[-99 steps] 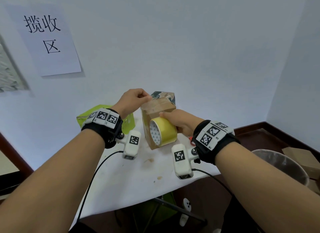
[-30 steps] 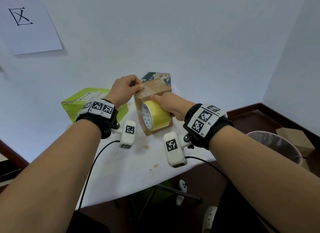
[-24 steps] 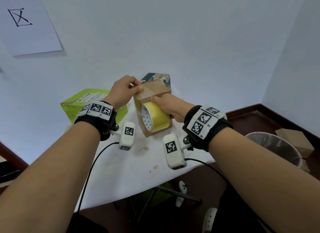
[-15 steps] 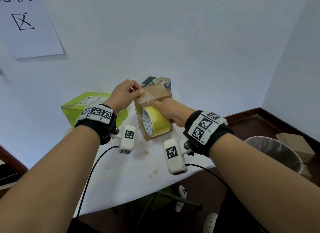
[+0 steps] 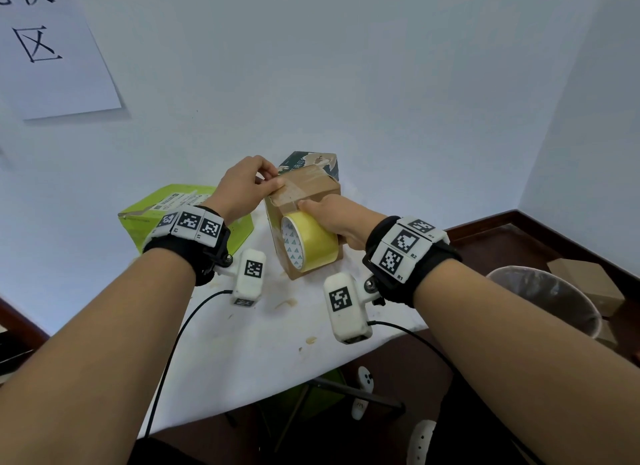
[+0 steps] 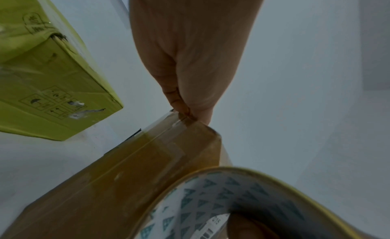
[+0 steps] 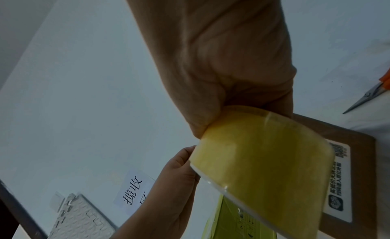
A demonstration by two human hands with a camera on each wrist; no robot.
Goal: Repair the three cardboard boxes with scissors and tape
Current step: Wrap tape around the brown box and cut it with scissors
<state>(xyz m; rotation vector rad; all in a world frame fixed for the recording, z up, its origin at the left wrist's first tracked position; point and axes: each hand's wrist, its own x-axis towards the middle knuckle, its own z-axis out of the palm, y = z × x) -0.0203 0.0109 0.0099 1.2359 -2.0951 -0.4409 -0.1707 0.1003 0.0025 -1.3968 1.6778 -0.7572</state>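
Note:
A brown cardboard box point(image 5: 311, 187) stands upright mid-table. My left hand point(image 5: 272, 180) pinches the free end of clear tape at the box's top left edge; the left wrist view shows the fingertips point(image 6: 185, 111) squeezed on that tape at the corner of the brown box point(image 6: 126, 176). My right hand point(image 5: 322, 215) grips the yellow tape roll point(image 5: 310, 245) against the box's front face, thumb at the top edge. The right wrist view shows the roll point(image 7: 263, 167) under my right hand point(image 7: 232, 67). Orange-handled scissors point(image 7: 368, 96) lie on the table to the right.
A lime green box point(image 5: 187, 208) lies left of the brown one, and a dark green printed box point(image 5: 311, 158) stands behind it against the wall. The white table point(image 5: 249, 343) ends close in front of me. A bin point(image 5: 547, 298) and cartons point(image 5: 585, 277) sit on the floor at right.
Both hands keep their grips on the tape end and the roll at the brown box. Only the head view has shifted a little.

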